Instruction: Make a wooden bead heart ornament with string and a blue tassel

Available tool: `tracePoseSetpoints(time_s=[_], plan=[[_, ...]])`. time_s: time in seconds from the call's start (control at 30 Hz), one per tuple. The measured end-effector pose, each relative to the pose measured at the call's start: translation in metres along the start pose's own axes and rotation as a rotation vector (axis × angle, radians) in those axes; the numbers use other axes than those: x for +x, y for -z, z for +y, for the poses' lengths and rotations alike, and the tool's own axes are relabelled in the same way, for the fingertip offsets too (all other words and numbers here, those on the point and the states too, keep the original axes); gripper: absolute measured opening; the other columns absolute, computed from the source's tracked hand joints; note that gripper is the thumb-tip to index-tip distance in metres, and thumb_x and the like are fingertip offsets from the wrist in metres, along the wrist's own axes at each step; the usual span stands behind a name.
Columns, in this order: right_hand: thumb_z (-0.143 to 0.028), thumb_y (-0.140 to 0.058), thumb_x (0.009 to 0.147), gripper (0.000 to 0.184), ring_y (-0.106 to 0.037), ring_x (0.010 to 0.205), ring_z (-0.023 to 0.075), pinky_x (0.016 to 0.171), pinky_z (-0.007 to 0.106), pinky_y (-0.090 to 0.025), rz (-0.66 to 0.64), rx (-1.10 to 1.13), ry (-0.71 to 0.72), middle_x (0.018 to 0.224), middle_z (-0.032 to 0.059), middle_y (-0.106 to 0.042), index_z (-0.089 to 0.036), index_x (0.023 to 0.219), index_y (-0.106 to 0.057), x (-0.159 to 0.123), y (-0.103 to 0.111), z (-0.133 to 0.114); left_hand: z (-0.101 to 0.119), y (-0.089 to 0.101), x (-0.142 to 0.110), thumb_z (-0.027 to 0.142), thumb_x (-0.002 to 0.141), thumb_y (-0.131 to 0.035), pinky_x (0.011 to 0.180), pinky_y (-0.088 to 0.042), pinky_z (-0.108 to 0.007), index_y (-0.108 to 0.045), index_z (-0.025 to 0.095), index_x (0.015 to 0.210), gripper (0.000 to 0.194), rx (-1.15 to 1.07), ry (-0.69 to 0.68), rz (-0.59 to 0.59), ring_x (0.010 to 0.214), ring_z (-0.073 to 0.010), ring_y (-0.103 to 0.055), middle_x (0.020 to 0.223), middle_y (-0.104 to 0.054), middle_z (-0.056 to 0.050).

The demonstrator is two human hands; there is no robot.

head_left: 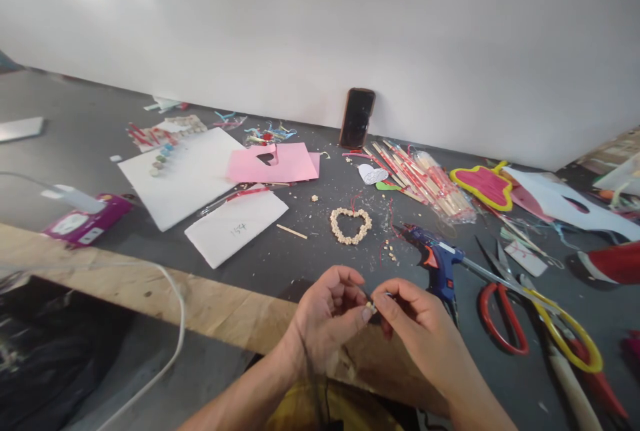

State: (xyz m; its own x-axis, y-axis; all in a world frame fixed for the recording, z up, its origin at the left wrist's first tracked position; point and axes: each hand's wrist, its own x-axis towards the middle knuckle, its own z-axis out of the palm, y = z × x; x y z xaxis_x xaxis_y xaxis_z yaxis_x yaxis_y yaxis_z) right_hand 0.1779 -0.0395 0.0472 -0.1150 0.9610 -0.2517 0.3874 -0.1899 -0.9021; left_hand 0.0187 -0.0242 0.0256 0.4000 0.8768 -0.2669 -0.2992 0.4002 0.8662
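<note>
Above the table's front edge, my left hand [330, 318] pinches a small cream-coloured piece [371, 307] between thumb and fingers. My right hand [413, 314] is closed beside it, its thumb and forefinger pressed together at the same piece; what lies between those fingertips is too small to make out. Just beyond both hands a heart-shaped ring of small cream pieces [351, 226] lies flat on the dark table, with a red thread at its top. Several loose cream bits [389, 250] are scattered to its right. A blue glue gun [440, 261] lies to the right of my right hand.
Red-handled scissors [504, 318] and yellow-handled scissors [570, 331] lie at the right. Wooden sticks [405, 171] and a phone [357, 118] are at the back. Pink paper [285, 163], white foam sheets [237, 226] and a purple power strip [90, 221] sit leftward.
</note>
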Motion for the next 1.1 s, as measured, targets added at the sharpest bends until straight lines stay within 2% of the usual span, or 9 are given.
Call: tracePoseSetpoints(time_s=[0.5, 0.57, 0.63, 0.7, 0.77, 0.83, 0.9, 1.0, 1.1], plan=[[-0.041, -0.057, 0.084, 0.022, -0.051, 0.056, 0.0110, 0.056, 0.022, -0.043, 0.061, 0.177, -0.019, 0.059, -0.0030, -0.055, -0.019, 0.082, -0.061, 0.005, 0.002, 0.006, 0.004, -0.001, -0.002, 0.021, 0.068, -0.074, 0.058, -0.036, -0.018, -0.047, 0.016, 0.091, 0.035, -0.064, 0.019, -0.047, 0.063, -0.0066, -0.047, 0.072, -0.055, 0.003], [-0.039, -0.057, 0.084, 0.021, -0.055, 0.062, 0.0131, 0.060, 0.025, -0.045, 0.122, 0.191, -0.010, 0.068, -0.0004, -0.060, -0.020, 0.093, -0.061, 0.006, 0.004, 0.010, 0.002, 0.002, -0.001, 0.020, 0.070, -0.073, 0.058, -0.036, -0.017, -0.047, 0.017, 0.092, 0.034, -0.096, 0.013, -0.040, 0.063, -0.0061, -0.047, 0.072, -0.056, 0.003], [-0.033, -0.055, 0.083, 0.019, -0.058, 0.074, 0.0157, 0.064, 0.027, -0.047, 0.237, 0.220, 0.044, 0.087, 0.0042, -0.063, -0.021, 0.097, -0.060, 0.006, 0.006, 0.015, 0.000, 0.005, 0.000, 0.018, 0.073, -0.071, 0.059, -0.036, -0.017, -0.047, 0.017, 0.092, 0.031, -0.125, -0.006, -0.023, 0.064, -0.0058, -0.048, 0.073, -0.057, 0.002], [-0.022, -0.054, 0.080, 0.006, -0.055, 0.075, 0.0149, 0.063, 0.026, -0.045, 0.351, 0.277, 0.155, 0.092, 0.0043, -0.061, -0.021, 0.080, -0.059, 0.006, 0.008, 0.020, -0.002, 0.007, 0.001, 0.016, 0.075, -0.070, 0.060, -0.038, -0.018, -0.048, 0.017, 0.093, 0.029, -0.152, -0.034, 0.001, 0.064, -0.0058, -0.050, 0.073, -0.058, 0.002], [-0.012, -0.052, 0.072, 0.016, -0.047, 0.063, 0.0118, 0.056, 0.024, -0.038, 0.411, 0.373, 0.264, 0.072, 0.0005, -0.055, -0.020, 0.059, -0.048, 0.003, 0.011, 0.024, -0.004, 0.008, 0.002, 0.016, 0.076, -0.069, 0.061, -0.039, -0.018, -0.049, 0.017, 0.094, 0.027, -0.181, -0.064, 0.026, 0.064, -0.0059, -0.051, 0.073, -0.058, 0.002], [-0.007, -0.050, 0.066, 0.022, -0.038, 0.055, 0.0105, 0.052, 0.024, -0.031, 0.422, 0.454, 0.308, 0.057, -0.0028, -0.043, -0.020, 0.053, -0.039, 0.000, 0.012, 0.027, -0.004, 0.008, 0.003, 0.016, 0.077, -0.068, 0.061, -0.040, -0.019, -0.049, 0.017, 0.094, 0.026, -0.209, -0.089, 0.046, 0.063, -0.0060, -0.052, 0.073, -0.058, 0.002], [-0.008, -0.050, 0.067, 0.023, -0.037, 0.056, 0.0110, 0.051, 0.025, -0.029, 0.430, 0.449, 0.282, 0.056, -0.0030, -0.039, -0.020, 0.052, -0.038, -0.004, 0.012, 0.028, -0.005, 0.007, 0.003, 0.016, 0.077, -0.068, 0.061, -0.041, -0.019, -0.049, 0.017, 0.094, 0.026, -0.237, -0.101, 0.063, 0.063, -0.0062, -0.053, 0.073, -0.059, 0.002], [-0.019, -0.050, 0.078, 0.015, -0.040, 0.057, 0.0120, 0.052, 0.025, -0.032, 0.380, 0.292, 0.151, 0.059, -0.0023, -0.042, -0.020, 0.064, -0.053, -0.010, 0.010, 0.027, -0.005, 0.005, 0.004, 0.017, 0.076, -0.070, 0.061, -0.043, -0.020, -0.048, 0.018, 0.093, 0.028, -0.257, -0.093, 0.088, 0.062, -0.0068, -0.054, 0.073, -0.059, 0.002], [-0.034, -0.055, 0.083, 0.017, -0.051, 0.064, 0.0136, 0.056, 0.023, -0.040, 0.268, 0.111, 0.083, 0.072, 0.0003, -0.058, -0.021, 0.088, -0.064, -0.013, 0.002, 0.020, -0.006, 0.001, 0.004, 0.019, 0.074, -0.071, 0.059, -0.042, -0.020, -0.048, 0.017, 0.092, 0.029, -0.251, -0.077, 0.112, 0.061, -0.0072, -0.055, 0.072, -0.058, 0.002]])
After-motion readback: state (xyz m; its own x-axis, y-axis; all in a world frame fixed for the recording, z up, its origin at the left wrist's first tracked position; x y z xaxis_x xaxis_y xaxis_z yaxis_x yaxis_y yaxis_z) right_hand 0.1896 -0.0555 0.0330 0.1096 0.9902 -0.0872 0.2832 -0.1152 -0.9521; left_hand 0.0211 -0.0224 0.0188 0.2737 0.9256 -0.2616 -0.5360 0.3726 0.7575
